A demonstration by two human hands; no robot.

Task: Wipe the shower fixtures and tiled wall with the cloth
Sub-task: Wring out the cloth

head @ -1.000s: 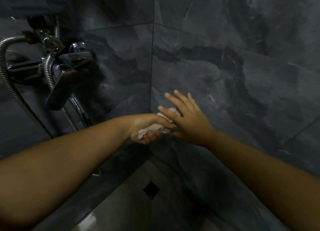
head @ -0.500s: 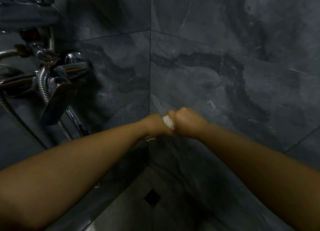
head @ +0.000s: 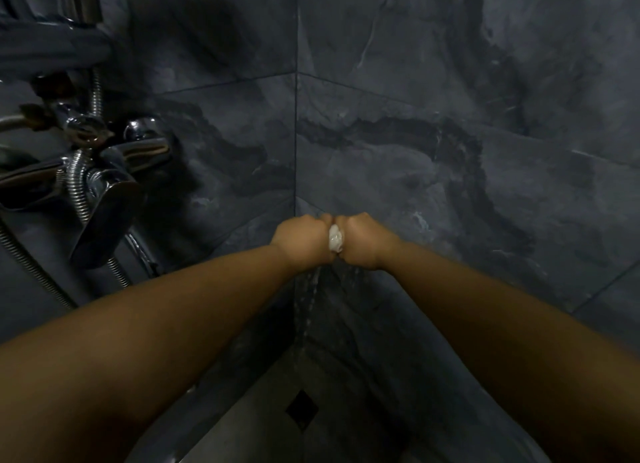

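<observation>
At shower corner | tiled wall | chrome mixer | floor drain | cloth

Shower floor, pale grey, dim, wedge-shaped patch at frame bottom. Dark square drain set flush in it, turned corner-up like a diamond. Dark marbled wall tiles meeting floor just right of and beyond drain; left wall base left of drain; corner seam straight above drain.

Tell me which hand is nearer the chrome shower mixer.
Left. The left hand grips the cloth on the side facing the mixer; the right hand grips it beyond, farther right.
</observation>
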